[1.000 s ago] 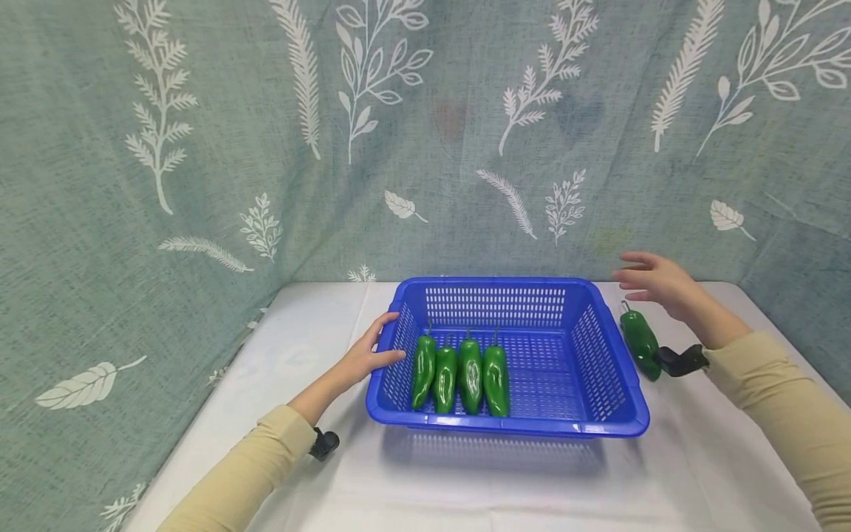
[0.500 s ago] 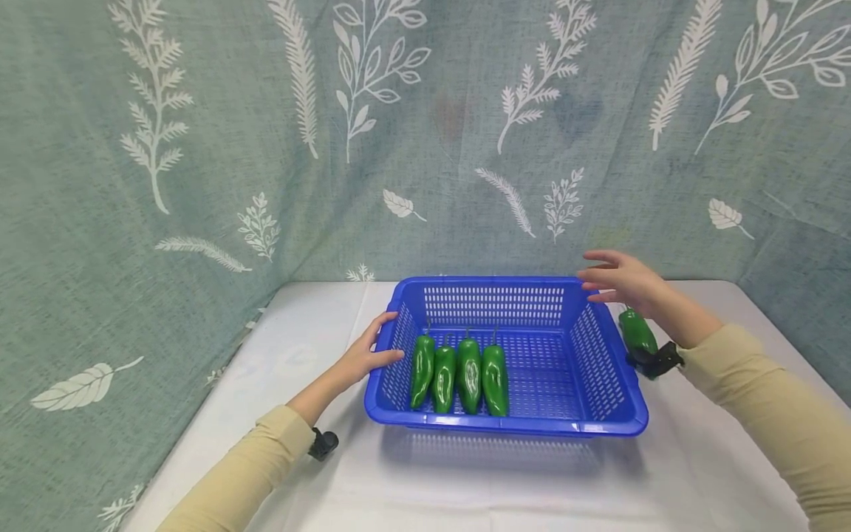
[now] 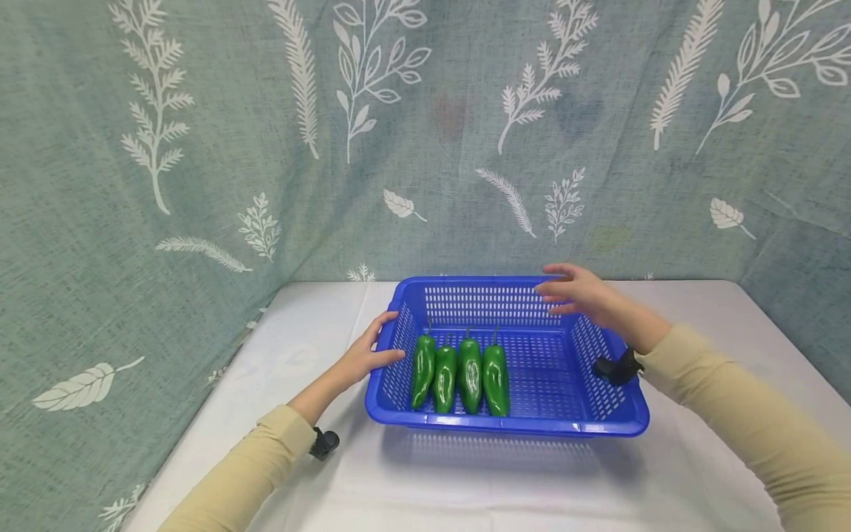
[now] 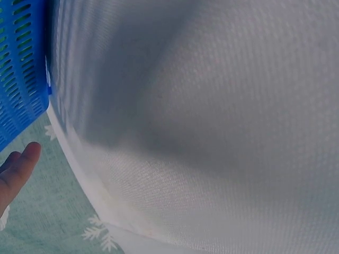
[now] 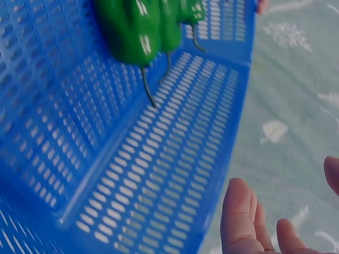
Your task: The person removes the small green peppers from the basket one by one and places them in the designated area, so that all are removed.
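A blue perforated plastic basket (image 3: 505,426) stands on the white table. Several glossy green peppers (image 3: 470,377) lie side by side in its left half, stems toward the back wall. My left hand (image 3: 362,357) rests at the basket's left rim, fingers and thumb extended. Above the back right part of the basket is my right hand (image 3: 585,294), its fingers spread and holding nothing. From the right wrist view, pepper stems and the mesh back wall show beyond the fingers (image 5: 237,217). The loose pepper to the right of the basket is hidden behind my right arm.
White cloth (image 3: 505,495) covers the table. A green curtain with white leaf prints (image 3: 425,148) hangs behind and to the left. A black camera strap (image 3: 618,367) on my right wrist hangs over the basket's right wall.
My right hand has moved left from beside the loose pepper to over the basket, covering that pepper with the arm. The left hand, basket and peppers inside stay put.
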`<state>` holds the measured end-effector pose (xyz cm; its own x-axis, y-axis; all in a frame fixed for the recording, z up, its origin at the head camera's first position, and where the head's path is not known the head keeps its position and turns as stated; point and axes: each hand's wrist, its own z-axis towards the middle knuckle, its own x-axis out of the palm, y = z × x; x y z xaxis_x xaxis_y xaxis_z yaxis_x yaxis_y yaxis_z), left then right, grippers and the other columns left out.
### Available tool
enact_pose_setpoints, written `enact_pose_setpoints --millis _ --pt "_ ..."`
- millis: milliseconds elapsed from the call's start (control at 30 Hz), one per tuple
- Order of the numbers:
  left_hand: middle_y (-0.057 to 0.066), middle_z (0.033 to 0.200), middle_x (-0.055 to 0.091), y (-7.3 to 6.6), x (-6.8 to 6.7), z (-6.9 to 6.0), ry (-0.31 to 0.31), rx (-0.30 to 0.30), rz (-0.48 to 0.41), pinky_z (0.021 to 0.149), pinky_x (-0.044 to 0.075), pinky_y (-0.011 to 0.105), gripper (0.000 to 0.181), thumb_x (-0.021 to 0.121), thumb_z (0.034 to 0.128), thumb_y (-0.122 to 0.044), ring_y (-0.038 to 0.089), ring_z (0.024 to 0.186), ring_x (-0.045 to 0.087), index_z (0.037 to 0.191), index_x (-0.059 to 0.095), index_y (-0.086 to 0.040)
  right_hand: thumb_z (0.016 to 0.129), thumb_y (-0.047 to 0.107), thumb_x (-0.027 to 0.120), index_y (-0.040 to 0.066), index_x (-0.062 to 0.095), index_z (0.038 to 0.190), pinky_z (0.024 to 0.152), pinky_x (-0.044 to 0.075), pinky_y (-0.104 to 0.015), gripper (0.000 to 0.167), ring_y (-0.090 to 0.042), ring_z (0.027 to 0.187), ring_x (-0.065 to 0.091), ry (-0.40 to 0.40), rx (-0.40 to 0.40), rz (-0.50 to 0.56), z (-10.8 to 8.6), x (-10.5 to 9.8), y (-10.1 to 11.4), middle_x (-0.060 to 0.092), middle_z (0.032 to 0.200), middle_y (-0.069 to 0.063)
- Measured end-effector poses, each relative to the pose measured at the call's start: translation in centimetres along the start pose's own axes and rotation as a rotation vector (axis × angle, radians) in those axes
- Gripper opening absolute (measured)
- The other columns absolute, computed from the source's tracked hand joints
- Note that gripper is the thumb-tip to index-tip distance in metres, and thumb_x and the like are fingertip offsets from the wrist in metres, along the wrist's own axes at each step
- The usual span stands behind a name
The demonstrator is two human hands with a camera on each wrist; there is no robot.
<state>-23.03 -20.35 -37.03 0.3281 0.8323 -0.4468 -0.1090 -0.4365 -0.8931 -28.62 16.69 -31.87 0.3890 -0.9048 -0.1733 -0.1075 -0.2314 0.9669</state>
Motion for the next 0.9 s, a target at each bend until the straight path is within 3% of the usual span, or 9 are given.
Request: enact_pose_setpoints --millis 333,600,900 --pt "0.031 0.14 0.028 0.0 0.0 0.0 0.0 -0.001 0.008 0.091 0.045 0.051 0.07 0.056 0.0837 -0.015 0.049 0.122 0.037 0.143 0.02 -0.008 0.089 0.012 0.056 -0.004 0.017 0.143 0.096 0.041 -0.049 0.068 -0.046 0.123 0.038 0.014 0.026 -0.027 1.0 2.6 -2.1 0.03 0.138 -0.031" --pt "0.027 0.141 0.029 2.8 -0.2 1.3 -0.009 0.003 -0.008 0.09 0.046 0.051 0.072 0.059 0.0833 -0.02 0.046 0.123 0.039 0.144 0.02 -0.016 0.087 0.01 0.057 -0.005 0.019 0.141 0.094 0.044 -0.048 0.068 -0.047 0.121 0.04 0.023 0.04 -0.03 1.5 4.1 -3.3 0.034 0.134 -0.032" --pt "0.026 0.14 0.031 3.1 -0.2 1.4 -0.02 0.007 0.01 0.088 0.047 0.05 0.072 0.06 0.0832 -0.024 0.044 0.121 0.041 0.143 0.021 -0.02 0.085 0.01 0.06 -0.003 0.023 0.14 0.092 0.045 -0.049 0.068 -0.045 0.118 0.043 0.036 0.079 -0.064 2.1 5.5 -4.2 0.034 0.135 -0.031"
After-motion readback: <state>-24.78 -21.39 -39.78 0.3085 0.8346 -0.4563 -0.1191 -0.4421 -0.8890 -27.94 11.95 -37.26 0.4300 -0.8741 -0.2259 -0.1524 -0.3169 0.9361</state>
